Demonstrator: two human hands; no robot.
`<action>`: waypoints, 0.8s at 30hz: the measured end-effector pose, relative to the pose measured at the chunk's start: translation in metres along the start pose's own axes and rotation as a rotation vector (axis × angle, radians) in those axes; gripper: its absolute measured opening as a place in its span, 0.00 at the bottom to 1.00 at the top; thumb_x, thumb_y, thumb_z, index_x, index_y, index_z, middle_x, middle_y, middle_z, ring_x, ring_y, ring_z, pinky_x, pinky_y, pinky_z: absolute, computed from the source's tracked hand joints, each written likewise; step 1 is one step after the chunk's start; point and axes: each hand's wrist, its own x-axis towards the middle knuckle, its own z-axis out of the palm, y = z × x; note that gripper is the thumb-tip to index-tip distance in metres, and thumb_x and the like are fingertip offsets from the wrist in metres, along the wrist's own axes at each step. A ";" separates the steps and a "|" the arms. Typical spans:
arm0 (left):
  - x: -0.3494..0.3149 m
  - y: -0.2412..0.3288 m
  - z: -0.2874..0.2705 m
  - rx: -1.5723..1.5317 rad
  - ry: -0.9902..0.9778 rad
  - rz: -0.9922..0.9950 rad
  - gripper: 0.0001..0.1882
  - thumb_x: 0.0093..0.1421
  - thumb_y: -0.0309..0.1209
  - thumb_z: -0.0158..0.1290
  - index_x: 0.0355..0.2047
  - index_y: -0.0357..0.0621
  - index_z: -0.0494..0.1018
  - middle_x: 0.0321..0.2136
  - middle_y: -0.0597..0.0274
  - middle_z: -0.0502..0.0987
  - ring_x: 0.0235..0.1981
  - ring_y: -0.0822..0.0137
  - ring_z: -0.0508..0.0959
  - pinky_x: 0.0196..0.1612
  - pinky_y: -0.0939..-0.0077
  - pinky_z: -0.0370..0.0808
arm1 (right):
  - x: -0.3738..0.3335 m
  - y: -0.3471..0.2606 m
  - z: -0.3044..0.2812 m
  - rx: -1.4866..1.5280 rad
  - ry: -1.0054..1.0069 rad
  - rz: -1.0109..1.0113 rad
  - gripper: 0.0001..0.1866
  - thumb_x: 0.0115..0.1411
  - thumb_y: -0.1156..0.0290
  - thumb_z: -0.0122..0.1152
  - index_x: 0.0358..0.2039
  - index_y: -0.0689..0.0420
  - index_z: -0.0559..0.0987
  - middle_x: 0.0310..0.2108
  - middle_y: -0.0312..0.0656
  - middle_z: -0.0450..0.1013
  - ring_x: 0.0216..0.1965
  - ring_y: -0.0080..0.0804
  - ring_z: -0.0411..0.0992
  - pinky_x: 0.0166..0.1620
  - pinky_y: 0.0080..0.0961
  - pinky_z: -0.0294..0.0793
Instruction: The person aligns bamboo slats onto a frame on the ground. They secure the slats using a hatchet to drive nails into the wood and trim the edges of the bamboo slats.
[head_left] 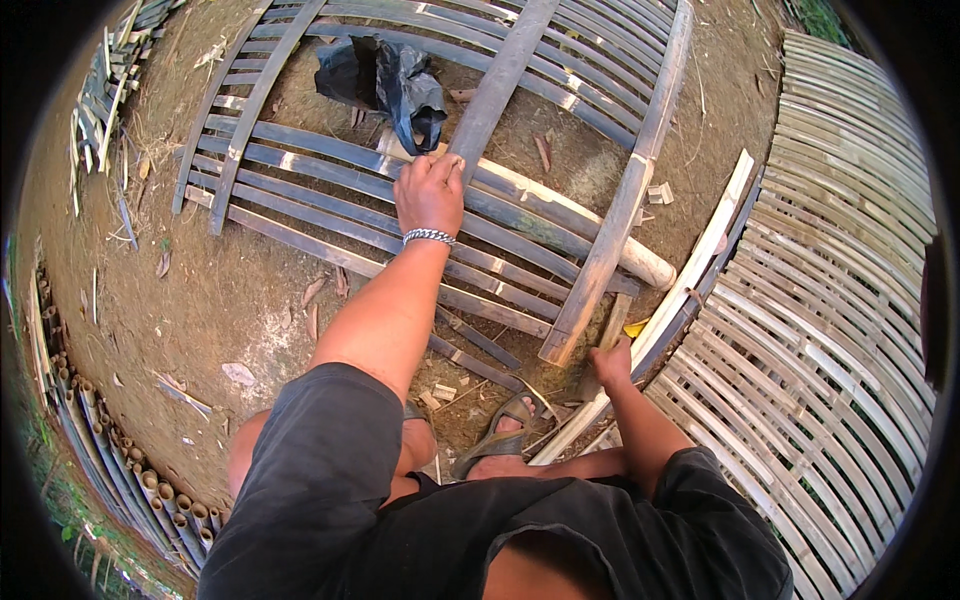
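Note:
A bamboo slat panel (330, 170) lies over the ground, its long slats crossed by wider split-bamboo bars. My left hand (430, 190), with a chain bracelet at the wrist, is closed at the lower end of the middle bamboo crosspiece (500, 85). Just beyond its fingers sits a crumpled black plastic bag (400, 90). Low on the right, my right hand (612, 362) is closed around a short, flat wooden piece (617, 315), beside the end of the right-hand crosspiece (615, 240). A round bamboo pole (645, 265) runs beneath the panel.
Another bamboo slat panel (800, 300) fills the right side, with a long pale bamboo strip (690, 275) along its edge. Several bamboo poles (150, 490) are stacked at the lower left. Split strips (110, 90) lie at the upper left. Wood offcuts (435, 395) lie near my sandalled foot (505, 430).

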 end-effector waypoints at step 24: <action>0.005 -0.003 -0.002 -0.036 -0.048 -0.086 0.06 0.61 0.38 0.61 0.35 0.54 0.83 0.38 0.68 0.81 0.45 0.57 0.77 0.50 0.57 0.71 | -0.057 -0.261 -0.065 0.069 -0.066 -0.920 0.25 0.70 0.64 0.54 0.64 0.59 0.65 0.42 0.60 0.77 0.44 0.60 0.78 0.46 0.46 0.77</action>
